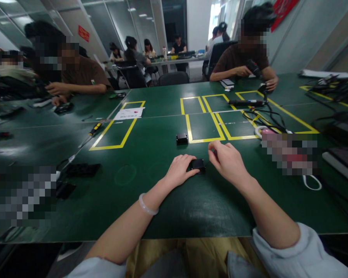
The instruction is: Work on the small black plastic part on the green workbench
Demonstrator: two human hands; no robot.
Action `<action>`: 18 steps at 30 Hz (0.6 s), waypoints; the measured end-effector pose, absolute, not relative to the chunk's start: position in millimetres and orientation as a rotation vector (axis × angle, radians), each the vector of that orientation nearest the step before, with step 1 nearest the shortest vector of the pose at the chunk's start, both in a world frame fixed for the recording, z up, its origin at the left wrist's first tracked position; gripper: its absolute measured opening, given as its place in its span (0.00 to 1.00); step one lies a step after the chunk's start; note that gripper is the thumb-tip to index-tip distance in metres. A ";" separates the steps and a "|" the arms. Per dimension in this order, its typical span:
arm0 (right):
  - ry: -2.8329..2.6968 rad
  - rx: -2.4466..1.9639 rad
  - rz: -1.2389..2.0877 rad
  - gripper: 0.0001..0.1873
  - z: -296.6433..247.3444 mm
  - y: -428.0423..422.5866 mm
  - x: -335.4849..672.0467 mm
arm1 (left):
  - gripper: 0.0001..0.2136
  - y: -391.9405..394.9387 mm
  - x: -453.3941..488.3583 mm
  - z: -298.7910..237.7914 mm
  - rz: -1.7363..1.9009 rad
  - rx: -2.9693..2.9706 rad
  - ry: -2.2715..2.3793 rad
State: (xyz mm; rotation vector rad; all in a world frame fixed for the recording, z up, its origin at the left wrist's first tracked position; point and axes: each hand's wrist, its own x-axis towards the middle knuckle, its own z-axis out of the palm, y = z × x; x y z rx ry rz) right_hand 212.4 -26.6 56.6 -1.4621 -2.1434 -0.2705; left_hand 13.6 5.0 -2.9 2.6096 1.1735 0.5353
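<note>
My left hand point(179, 170) rests on the green table point(150, 200) with its fingers curled around a small black box-shaped part point(197, 165). Just to the right of that part is my right hand point(227, 160), its fingers bent and pinched together near the part's right edge; what they pinch is too small to make out. A second small black part point(181, 138) lies on the table a little farther away, beside a yellow taped rectangle point(204, 127). A pale bracelet point(146, 206) sits on my left wrist.
Yellow taped outlines mark the table. A screwdriver point(94, 129) and a white card point(129, 113) lie to the left, black items point(82, 170) at the near left. Cables point(263, 116) and a roll of tape point(261, 131) lie to the right. Other people sit around this table and behind it.
</note>
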 end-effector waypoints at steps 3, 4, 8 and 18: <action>-2.142 -1.456 -0.243 0.07 57.8 -27.4 211.9 | 0.18 4.7 13.6 -2.6 0.534 2.607 1.179; -2.150 -1.448 -0.231 0.07 58.0 -27.6 212.0 | 0.17 4.7 13.6 -2.5 0.534 2.607 1.180; -2.167 -1.422 -0.217 0.09 57.6 -27.7 213.1 | 0.18 4.8 13.1 -2.7 0.537 2.612 1.173; -2.148 -1.462 -0.193 0.08 58.6 -27.8 213.2 | 0.18 5.2 13.3 -4.0 0.549 2.608 1.169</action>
